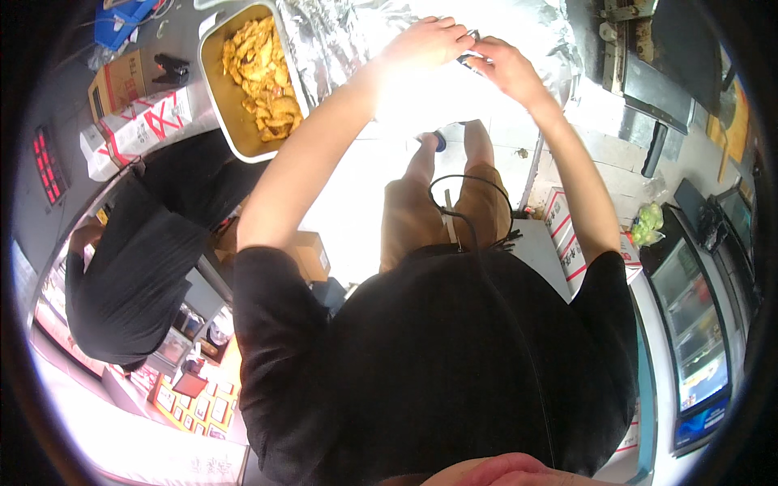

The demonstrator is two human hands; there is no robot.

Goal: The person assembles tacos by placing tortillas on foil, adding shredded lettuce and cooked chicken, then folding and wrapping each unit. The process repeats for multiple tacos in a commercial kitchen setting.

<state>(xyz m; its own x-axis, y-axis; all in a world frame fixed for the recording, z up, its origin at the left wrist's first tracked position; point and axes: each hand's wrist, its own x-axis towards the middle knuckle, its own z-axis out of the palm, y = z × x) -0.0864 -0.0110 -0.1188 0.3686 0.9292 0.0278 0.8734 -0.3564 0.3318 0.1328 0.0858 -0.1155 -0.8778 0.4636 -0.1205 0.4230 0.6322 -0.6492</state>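
Observation:
Both arms reach forward over a brightly lit, foil-covered worktop [328, 36]. My left hand [425, 42] has its fingers bent and drawn together, with the tips meeting those of the other hand. Coming in from the right, my right hand [509, 71] is closed in a pinch. A small dark thing [465, 58] shows between the fingertips of both hands; glare hides its kind. To the left of my hands stands a deep metal tray [217, 91], holding yellow-brown seasoned meat pieces [261, 73].
At the left a person in black [138, 259] bends over. White-and-red boxes [146, 130] and a brown carton [117, 83] lie beyond the tray. To my right are a dark-handled blade [655, 150], bagged green produce [647, 223] and a glass-fronted fridge [689, 316].

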